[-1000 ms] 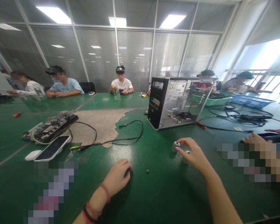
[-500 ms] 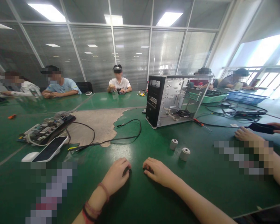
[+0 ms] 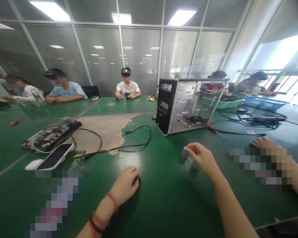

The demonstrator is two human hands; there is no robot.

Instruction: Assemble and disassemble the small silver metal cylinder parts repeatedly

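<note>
My left hand (image 3: 126,183) rests on the green table (image 3: 159,198) with curled fingers around a small dark thing that I cannot make out. Further right, my right hand (image 3: 200,154) reaches over two small grey cylinders. Its thumb and index fingertip are pinched at the top of the left cylinder (image 3: 184,153). The other cylinder (image 3: 195,164) stands just below my right hand and is partly hidden by it. Whether anything small sits between the pinching fingertips is too small to tell.
An open computer case (image 3: 164,107) stands behind the cylinders, with a screwdriver (image 3: 213,129) beside it. At left lie a circuit board assembly (image 3: 49,135), a phone (image 3: 56,157) and a black cable (image 3: 139,145). Another person's hand (image 3: 265,145) rests at right; people sit across the table.
My right hand has moved from beside my left hand, right and forward, to the left cylinder. My left hand has stayed in place. The neighbour's hands no longer show the dark object.
</note>
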